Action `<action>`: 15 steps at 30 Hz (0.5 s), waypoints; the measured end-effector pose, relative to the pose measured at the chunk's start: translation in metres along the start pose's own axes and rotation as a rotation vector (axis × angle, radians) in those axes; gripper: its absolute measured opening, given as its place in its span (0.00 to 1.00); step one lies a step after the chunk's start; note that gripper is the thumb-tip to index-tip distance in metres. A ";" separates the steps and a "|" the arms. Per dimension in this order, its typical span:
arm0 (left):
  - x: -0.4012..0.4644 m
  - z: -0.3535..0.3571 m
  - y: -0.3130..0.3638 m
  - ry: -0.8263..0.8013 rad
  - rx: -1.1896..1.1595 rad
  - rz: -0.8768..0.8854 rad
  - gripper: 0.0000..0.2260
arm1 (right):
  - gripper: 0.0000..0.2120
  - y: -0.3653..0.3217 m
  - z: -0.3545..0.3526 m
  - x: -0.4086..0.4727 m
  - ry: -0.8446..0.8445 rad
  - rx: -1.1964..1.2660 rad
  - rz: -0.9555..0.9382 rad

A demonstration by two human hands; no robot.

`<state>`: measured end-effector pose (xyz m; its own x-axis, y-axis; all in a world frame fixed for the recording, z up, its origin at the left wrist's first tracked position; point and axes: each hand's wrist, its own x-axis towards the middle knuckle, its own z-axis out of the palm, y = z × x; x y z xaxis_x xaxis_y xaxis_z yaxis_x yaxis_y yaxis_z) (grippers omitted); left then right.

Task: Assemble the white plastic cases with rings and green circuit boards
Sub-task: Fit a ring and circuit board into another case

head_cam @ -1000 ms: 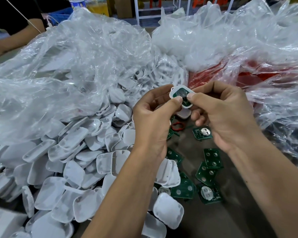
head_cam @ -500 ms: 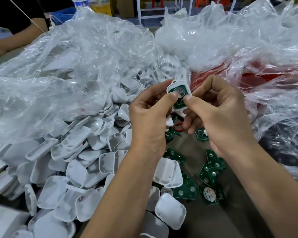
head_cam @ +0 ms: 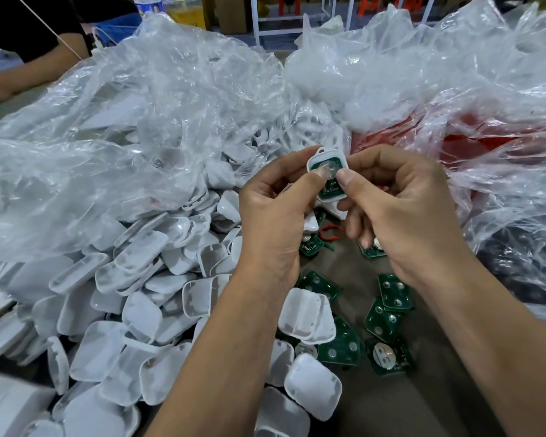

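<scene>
Left hand (head_cam: pixel 273 216) and right hand (head_cam: pixel 401 212) pinching white case (head_cam: pixel 327 159), loose circuit boards (head_cam: pixel 394 291) beneath

White plastic case (head_cam: pixel 327 171) – small, rounded square with a loop at its top edge – held up with open side facing the camera, green circuit board (head_cam: pixel 328 184) seated inside. Heap of empty white cases (head_cam: pixel 158 298) spread over the left part of table. Loose green boards (head_cam: pixel 393 293) scattered flat at the lower centre. One red ring (head_cam: pixel 330 232) lying beside them.
</scene>
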<state>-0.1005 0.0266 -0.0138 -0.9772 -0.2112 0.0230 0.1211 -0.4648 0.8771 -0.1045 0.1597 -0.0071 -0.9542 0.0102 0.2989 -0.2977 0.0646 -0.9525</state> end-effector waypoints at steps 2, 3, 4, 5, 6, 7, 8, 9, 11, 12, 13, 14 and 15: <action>0.000 0.001 -0.001 -0.012 -0.023 -0.058 0.07 | 0.02 -0.001 0.000 0.001 0.014 0.055 0.037; 0.000 0.001 -0.001 -0.039 -0.046 -0.096 0.06 | 0.03 -0.002 0.000 0.001 0.010 0.105 0.063; -0.001 0.001 0.000 -0.081 -0.077 -0.141 0.07 | 0.03 -0.003 -0.001 0.002 0.002 0.165 0.095; -0.002 0.002 0.000 -0.126 -0.115 -0.193 0.11 | 0.03 -0.005 -0.002 0.002 -0.007 0.221 0.126; -0.002 0.001 0.001 -0.167 -0.161 -0.246 0.13 | 0.03 -0.007 -0.003 0.003 -0.017 0.265 0.151; -0.002 0.001 0.003 -0.202 -0.207 -0.291 0.15 | 0.03 -0.009 -0.004 0.003 -0.027 0.299 0.170; -0.003 0.001 0.004 -0.233 -0.245 -0.326 0.15 | 0.01 -0.010 -0.005 0.004 -0.038 0.330 0.183; -0.003 0.002 0.005 -0.259 -0.272 -0.352 0.16 | 0.01 -0.011 -0.007 0.004 -0.046 0.358 0.195; -0.004 0.002 0.005 -0.293 -0.311 -0.381 0.17 | 0.05 -0.013 -0.009 0.005 -0.049 0.399 0.209; -0.004 0.002 0.005 -0.303 -0.330 -0.387 0.16 | 0.06 -0.013 -0.010 0.006 -0.045 0.402 0.208; -0.004 0.001 0.004 -0.312 -0.344 -0.390 0.15 | 0.06 -0.014 -0.011 0.006 -0.042 0.402 0.201; -0.004 0.001 0.003 -0.321 -0.351 -0.391 0.14 | 0.06 -0.014 -0.012 0.005 -0.041 0.401 0.185; -0.004 0.000 0.003 -0.330 -0.350 -0.391 0.14 | 0.07 -0.014 -0.012 0.005 -0.039 0.401 0.162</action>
<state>-0.0963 0.0263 -0.0111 -0.9565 0.2828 -0.0722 -0.2615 -0.7203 0.6425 -0.1048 0.1709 0.0082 -0.9876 -0.0497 0.1487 -0.1246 -0.3273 -0.9367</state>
